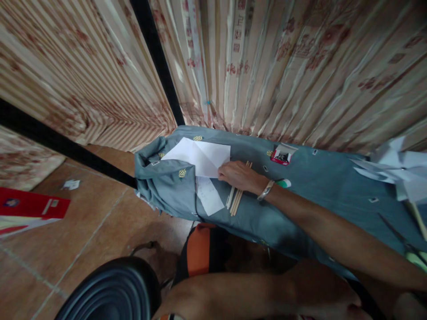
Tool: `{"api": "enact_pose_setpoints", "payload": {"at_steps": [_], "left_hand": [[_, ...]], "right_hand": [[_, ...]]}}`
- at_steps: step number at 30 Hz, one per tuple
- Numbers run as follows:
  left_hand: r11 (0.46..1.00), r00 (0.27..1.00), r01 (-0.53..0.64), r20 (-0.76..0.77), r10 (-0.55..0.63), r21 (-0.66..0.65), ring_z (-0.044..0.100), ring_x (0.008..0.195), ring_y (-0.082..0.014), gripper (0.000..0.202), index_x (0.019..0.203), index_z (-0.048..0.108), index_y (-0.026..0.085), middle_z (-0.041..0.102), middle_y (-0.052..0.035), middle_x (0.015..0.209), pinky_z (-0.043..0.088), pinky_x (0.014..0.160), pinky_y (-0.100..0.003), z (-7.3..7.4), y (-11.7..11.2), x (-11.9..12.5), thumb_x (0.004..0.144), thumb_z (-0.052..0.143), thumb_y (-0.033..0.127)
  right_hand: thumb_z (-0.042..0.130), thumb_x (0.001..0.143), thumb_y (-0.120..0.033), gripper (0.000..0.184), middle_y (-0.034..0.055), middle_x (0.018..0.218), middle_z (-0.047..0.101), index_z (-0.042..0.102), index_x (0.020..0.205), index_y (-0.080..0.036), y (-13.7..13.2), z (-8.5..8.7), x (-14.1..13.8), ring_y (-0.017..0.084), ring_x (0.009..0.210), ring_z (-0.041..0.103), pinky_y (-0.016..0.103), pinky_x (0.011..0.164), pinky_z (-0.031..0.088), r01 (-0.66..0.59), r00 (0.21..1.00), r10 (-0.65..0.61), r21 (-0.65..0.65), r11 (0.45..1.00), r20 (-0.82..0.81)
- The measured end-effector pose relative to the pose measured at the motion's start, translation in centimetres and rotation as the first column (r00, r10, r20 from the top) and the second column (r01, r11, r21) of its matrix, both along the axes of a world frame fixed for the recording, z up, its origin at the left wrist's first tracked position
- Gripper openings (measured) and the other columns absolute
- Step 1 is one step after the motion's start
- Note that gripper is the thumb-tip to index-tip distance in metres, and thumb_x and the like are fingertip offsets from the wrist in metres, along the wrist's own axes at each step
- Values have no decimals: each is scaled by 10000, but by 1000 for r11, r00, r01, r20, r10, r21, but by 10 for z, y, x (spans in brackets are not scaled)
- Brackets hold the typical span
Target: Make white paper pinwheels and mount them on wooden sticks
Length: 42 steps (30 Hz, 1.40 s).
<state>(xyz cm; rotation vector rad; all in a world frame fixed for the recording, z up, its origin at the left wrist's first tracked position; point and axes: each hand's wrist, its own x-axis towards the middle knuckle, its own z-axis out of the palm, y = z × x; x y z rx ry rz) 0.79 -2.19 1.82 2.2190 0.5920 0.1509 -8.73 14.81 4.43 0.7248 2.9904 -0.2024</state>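
White paper (213, 155), creased, lies on the cloth-covered table (320, 186). From here I see my right hand (237, 174) with fingers curled at its lower right corner, over wooden sticks (237, 203); I can't tell whether it grips. My left hand (328, 286) is low and unclear; its state I can't tell.

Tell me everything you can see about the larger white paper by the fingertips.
The larger white paper looks thin and plain, creased diagonally, its left part tapering to a point. It lies on the grey-blue cloth. The fingers of the right hand touch its lower right. A narrower slip meets its lower edge.
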Motion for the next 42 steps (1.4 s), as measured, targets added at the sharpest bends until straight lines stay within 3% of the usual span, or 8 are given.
{"api": "enact_pose_setpoints", "payload": {"at_steps": [12,19,25,29,34,38,40,42], "left_hand": [[999,1000,-20,21,19,27,715,772,-187,468,754,679,189,755,-34,833,373,437,-244,-2,0,1,946,459,555],[1000,1000,17,-6,-17,-4,715,802,-198,449,816,699,175,756,-50,868,428,484,-256,3,2,-1,967,439,507],[999,1000,4,-12,-4,35,719,796,-201,360,855,693,181,758,-42,876,417,479,-257,-3,-1,3,963,474,445],[998,999,23,-23,-22,64,719,815,-203,366,817,696,169,757,-50,871,399,455,-258,-4,-2,2,949,504,450],[992,999,-9,-32,13,127,719,843,-214,347,862,723,182,767,-40,924,399,454,-285,-4,0,-1,949,504,436],[995,998,-46,-30,48,90,715,826,-188,320,849,726,181,768,-23,901,418,515,-261,0,3,-6,947,526,411],[991,997,-76,-3,77,111,710,806,-180,333,809,719,172,759,-30,855,423,547,-246,3,4,-9,949,532,409],[982,990,-138,4,138,127,703,791,-172,353,772,705,168,745,-32,816,438,590,-233,6,6,-14,944,544,431]], "right_hand": [[567,951,-268,210,86,986,757,739,971,-149,13,8,2,196,936,671,258,734,375,32,998,-41,-181,983,-49],[411,991,-163,291,118,982,739,697,964,-121,6,7,2,196,902,665,269,739,378,70,996,-73,-69,995,-42],[396,973,-147,288,128,960,732,681,951,-108,5,15,2,207,859,645,281,735,380,268,945,-271,-46,962,-184],[453,952,-197,245,91,912,732,688,931,-132,14,19,11,202,828,630,281,736,388,375,839,-390,-115,920,-379],[513,878,-199,195,27,718,656,666,769,-146,28,29,34,167,696,568,275,678,378,475,610,-530,-263,840,-589],[528,857,-250,223,-36,572,493,580,652,-180,23,38,72,121,566,448,255,574,329,393,445,-549,-397,829,-708],[537,855,-299,228,-55,546,444,565,656,-191,11,41,96,106,521,394,242,517,294,350,347,-607,-501,791,-715],[566,840,-343,211,-51,564,484,594,698,-190,-8,42,121,102,510,408,231,491,294,348,248,-675,-586,732,-695]]}}
